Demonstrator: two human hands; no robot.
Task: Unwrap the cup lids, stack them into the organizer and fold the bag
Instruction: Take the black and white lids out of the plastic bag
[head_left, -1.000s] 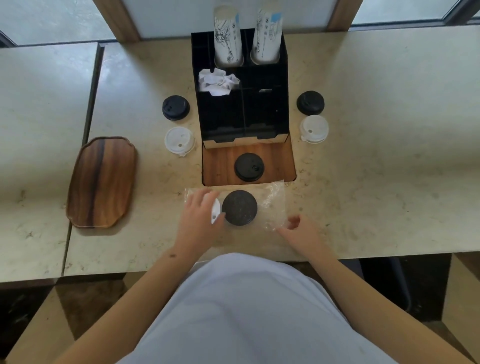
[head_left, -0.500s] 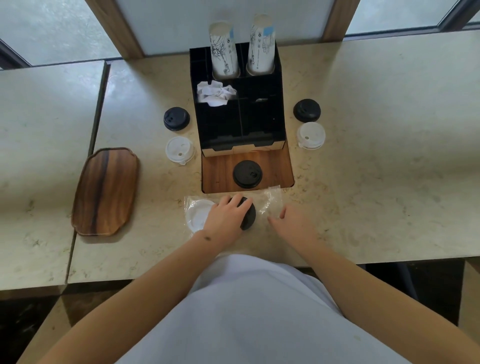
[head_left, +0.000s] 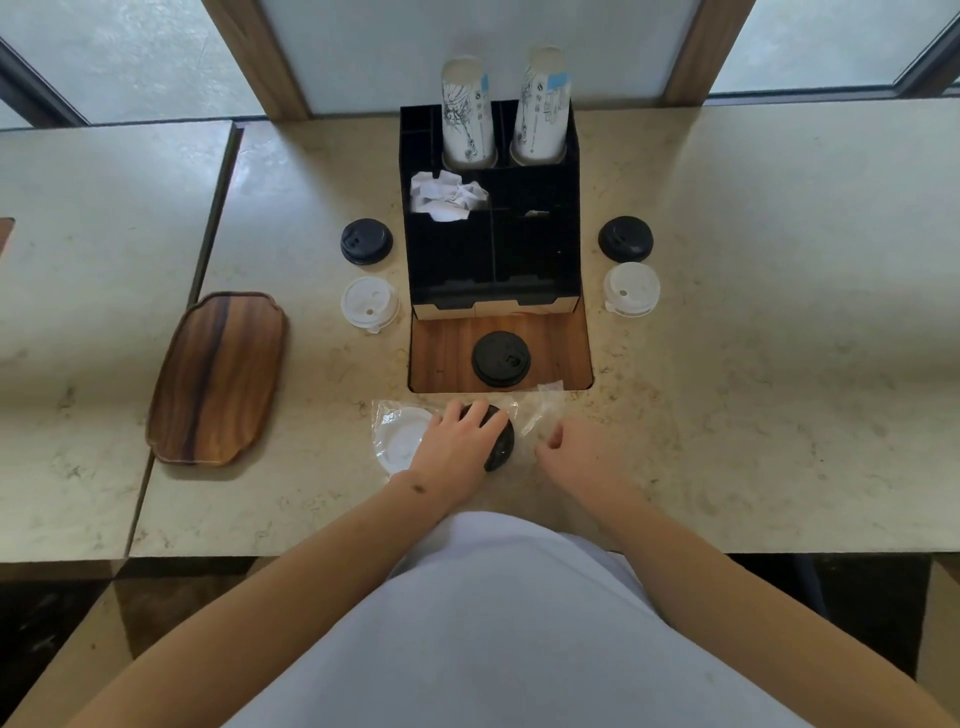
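Note:
A clear plastic bag lies flat on the counter just in front of me. Inside it sit a white lid at the left and a black lid in the middle. My left hand rests on top of the black lid through the bag, fingers curled over it. My right hand presses on the bag's right end with fingers loosely bent. The black organizer stands behind, on a wooden base where another black lid lies.
Two loose black lids and two white lids flank the organizer. Two paper cup stacks and crumpled paper sit in it. A wooden tray lies at left.
My left hand slid right from the white lid onto the black lid. My right hand moved left along the bag's right end. The head camera tilted, shifting the scene down.

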